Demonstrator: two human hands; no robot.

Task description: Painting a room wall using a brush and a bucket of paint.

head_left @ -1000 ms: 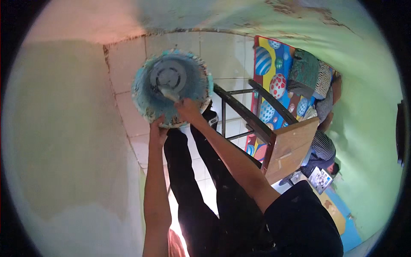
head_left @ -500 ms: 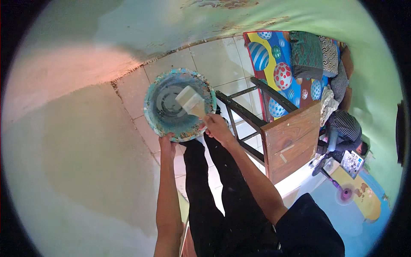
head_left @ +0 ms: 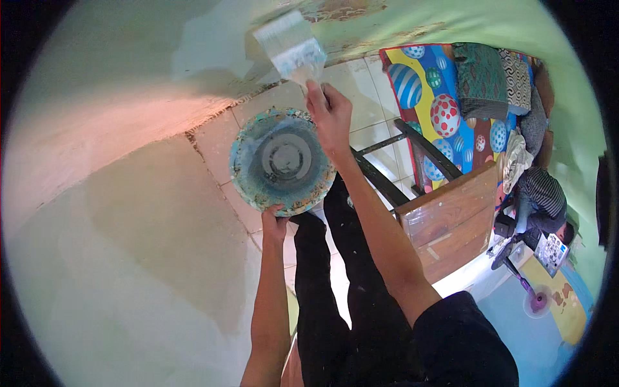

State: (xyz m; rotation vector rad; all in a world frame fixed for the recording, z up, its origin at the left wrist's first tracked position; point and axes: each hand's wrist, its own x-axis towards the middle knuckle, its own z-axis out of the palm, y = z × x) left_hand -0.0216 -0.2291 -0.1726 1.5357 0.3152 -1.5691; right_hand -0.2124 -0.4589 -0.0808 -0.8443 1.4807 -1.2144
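Note:
My right hand (head_left: pixel 331 119) is closed round the handle of a wide, flat paintbrush (head_left: pixel 291 46), raised past the far rim of a basin. Its pale bristles point up and left, close to the green wall (head_left: pixel 222 42); I cannot tell whether they touch it. The round blue-green basin (head_left: pixel 244 155) has a rim crusted with dried paint and a greyish inside. My left hand (head_left: pixel 275 222) grips its near rim, the thumb over the edge and the other fingers hidden beneath.
Right of the basin is a wooden chair or stool (head_left: pixel 448 209) with dark legs. Beyond lie a colourful ball-patterned mat (head_left: pixel 412 87) and a green pillow (head_left: pixel 479 80). Another person (head_left: pixel 541 200) sits at far right near a small fan (head_left: pixel 537 301). Tiled floor (head_left: pixel 271 100) meets the stained wall.
My right hand has lifted the paintbrush up from over the basin toward the wall. My left hand still holds the rim; the whole view has shifted slightly.

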